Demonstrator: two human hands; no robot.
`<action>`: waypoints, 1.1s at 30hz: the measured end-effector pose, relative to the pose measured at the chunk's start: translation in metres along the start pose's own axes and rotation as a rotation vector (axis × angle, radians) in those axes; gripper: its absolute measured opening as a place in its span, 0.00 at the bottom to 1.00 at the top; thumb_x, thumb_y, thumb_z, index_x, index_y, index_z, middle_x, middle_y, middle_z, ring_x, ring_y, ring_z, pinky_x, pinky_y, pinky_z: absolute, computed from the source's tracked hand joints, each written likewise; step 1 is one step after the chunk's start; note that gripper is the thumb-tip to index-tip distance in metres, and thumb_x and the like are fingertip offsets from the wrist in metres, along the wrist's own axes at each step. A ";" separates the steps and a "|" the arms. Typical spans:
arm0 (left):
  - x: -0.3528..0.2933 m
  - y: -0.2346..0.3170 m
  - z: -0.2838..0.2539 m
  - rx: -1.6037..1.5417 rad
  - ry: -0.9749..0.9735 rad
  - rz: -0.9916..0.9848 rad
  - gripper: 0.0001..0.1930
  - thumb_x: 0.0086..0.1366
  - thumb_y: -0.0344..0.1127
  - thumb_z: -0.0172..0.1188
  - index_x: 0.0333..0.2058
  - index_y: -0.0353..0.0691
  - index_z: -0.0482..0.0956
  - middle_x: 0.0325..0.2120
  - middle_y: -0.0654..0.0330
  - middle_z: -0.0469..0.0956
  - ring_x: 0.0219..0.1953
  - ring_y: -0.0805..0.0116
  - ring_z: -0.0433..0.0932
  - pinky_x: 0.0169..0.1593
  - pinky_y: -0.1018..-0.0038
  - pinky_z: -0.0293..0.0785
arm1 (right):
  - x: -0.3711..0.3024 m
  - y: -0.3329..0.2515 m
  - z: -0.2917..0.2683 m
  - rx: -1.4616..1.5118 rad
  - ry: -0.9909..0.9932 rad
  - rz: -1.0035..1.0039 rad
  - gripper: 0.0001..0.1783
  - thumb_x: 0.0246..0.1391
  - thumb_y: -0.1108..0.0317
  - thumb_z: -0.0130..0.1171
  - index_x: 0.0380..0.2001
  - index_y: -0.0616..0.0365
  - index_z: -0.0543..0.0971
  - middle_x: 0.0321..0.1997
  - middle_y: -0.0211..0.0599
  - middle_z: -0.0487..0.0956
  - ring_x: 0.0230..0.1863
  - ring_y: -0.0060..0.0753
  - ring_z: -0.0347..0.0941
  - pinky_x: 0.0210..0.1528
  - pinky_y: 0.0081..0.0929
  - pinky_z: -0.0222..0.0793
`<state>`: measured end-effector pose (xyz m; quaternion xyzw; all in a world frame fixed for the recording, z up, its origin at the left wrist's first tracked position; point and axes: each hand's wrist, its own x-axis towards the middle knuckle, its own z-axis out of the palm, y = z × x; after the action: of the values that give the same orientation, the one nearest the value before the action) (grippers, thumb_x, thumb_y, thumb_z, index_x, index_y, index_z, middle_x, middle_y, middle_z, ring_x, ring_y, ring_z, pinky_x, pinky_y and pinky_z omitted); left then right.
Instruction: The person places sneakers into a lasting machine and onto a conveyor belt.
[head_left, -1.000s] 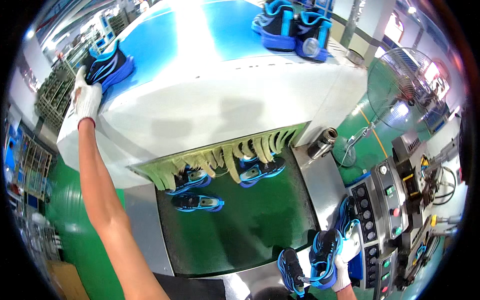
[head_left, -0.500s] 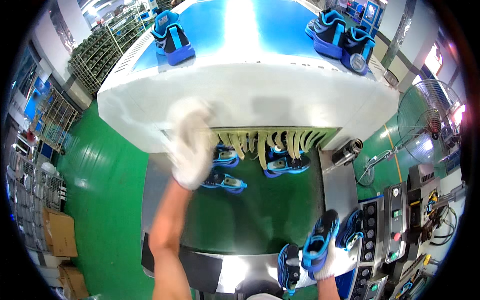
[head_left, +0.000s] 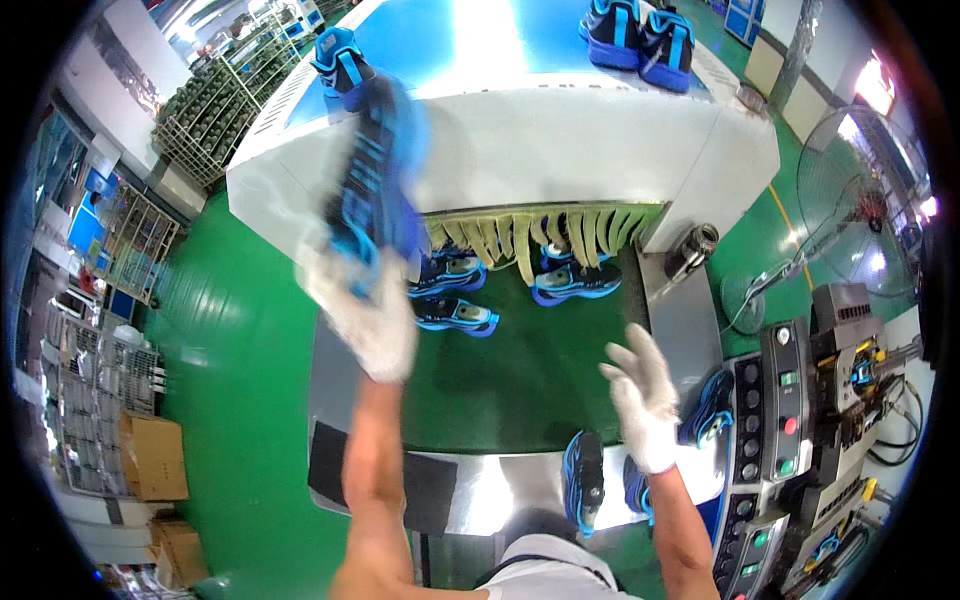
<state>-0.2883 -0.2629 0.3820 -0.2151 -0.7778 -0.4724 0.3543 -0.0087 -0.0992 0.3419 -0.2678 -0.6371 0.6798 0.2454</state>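
Since the earlier frame a blue shoe [head_left: 372, 190] has been lifted by the left hand [head_left: 365, 310], clamped at its heel above the green conveyor belt [head_left: 520, 370], sole outward, likely for transfer. The right hand [head_left: 640, 395] is spread empty near the belt's right edge.

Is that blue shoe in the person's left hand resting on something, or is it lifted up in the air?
Lifted. The gloved left hand grips the blurred blue shoe from below, sole facing the camera, above the green belt.

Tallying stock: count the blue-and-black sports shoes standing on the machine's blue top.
3: one blue-and-black sports shoe at the blue top's left edge, a pair, second shoe and third shoe, at its far right. The blurred shoe in the gloved left hand may hide others.
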 end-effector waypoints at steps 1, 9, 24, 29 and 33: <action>0.053 -0.006 0.000 0.006 0.156 0.043 0.44 0.59 0.29 0.71 0.70 0.30 0.56 0.52 0.46 0.70 0.49 0.53 0.74 0.56 0.60 0.72 | -0.016 0.002 -0.018 -0.023 0.039 -0.001 0.43 0.64 0.63 0.60 0.77 0.59 0.53 0.71 0.60 0.67 0.66 0.48 0.71 0.66 0.39 0.69; 0.362 -0.161 0.058 0.593 -0.367 0.060 0.33 0.59 0.54 0.66 0.56 0.36 0.79 0.57 0.37 0.76 0.63 0.47 0.74 0.64 0.60 0.70 | -0.206 0.103 -0.179 -0.385 0.606 0.442 0.33 0.67 0.67 0.60 0.71 0.66 0.63 0.70 0.52 0.70 0.63 0.37 0.73 0.62 0.33 0.72; -0.196 -0.206 0.127 0.446 -0.892 -0.090 0.23 0.77 0.48 0.48 0.52 0.31 0.79 0.49 0.42 0.79 0.52 0.43 0.76 0.57 0.52 0.71 | -0.374 0.086 -0.189 -0.509 0.724 0.815 0.37 0.60 0.66 0.66 0.69 0.60 0.65 0.63 0.57 0.77 0.64 0.45 0.75 0.63 0.36 0.73; -0.193 -0.170 0.107 0.229 -0.958 0.077 0.17 0.75 0.40 0.55 0.46 0.30 0.80 0.44 0.43 0.82 0.44 0.47 0.81 0.50 0.59 0.76 | -0.356 0.096 -0.178 -0.330 0.732 0.788 0.39 0.60 0.59 0.66 0.69 0.65 0.66 0.63 0.56 0.77 0.64 0.47 0.76 0.64 0.36 0.72; -0.214 0.019 0.076 -0.119 -1.119 0.105 0.12 0.71 0.31 0.59 0.49 0.31 0.79 0.47 0.46 0.77 0.51 0.48 0.77 0.56 0.60 0.74 | -0.309 0.068 -0.175 -0.191 0.639 0.630 0.39 0.59 0.62 0.66 0.70 0.64 0.65 0.62 0.57 0.78 0.61 0.44 0.77 0.64 0.36 0.72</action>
<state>-0.1620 -0.1866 0.2088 -0.4908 -0.8073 -0.3114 -0.1019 0.3379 -0.1834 0.2820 -0.6661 -0.4768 0.5428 0.1852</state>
